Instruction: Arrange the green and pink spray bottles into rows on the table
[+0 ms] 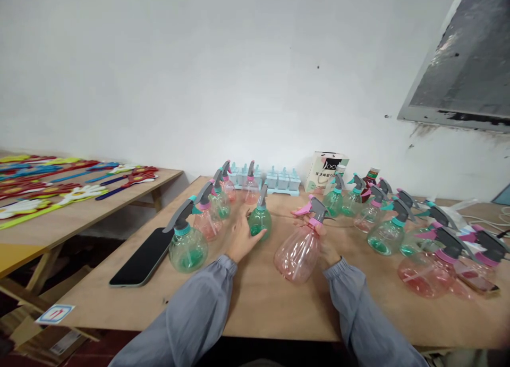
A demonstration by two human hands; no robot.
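Note:
In the head view my left hand (pixel 241 238) curls round the left side of a green spray bottle (pixel 261 222) standing on the table, its thumb across the lower front. My right hand (pixel 327 246) grips a pink spray bottle (pixel 297 254) from behind, near its neck. This bottle leans, its grey and pink trigger head up, and hides most of that hand's fingers. Left of my left hand stand another green spray bottle (pixel 188 250) and a pink one (pixel 207 222). Several more are grouped on the right, among them a green bottle (pixel 384 236) and a pink bottle (pixel 425 274).
A black phone (pixel 141 258) lies on the wooden table (pixel 274 319) at the left. Pale blue popsicle moulds (pixel 282 181) and a printed box (pixel 324 173) stand along the wall. Colourful hand-shaped items (pixel 79 194) cover a second table at far left.

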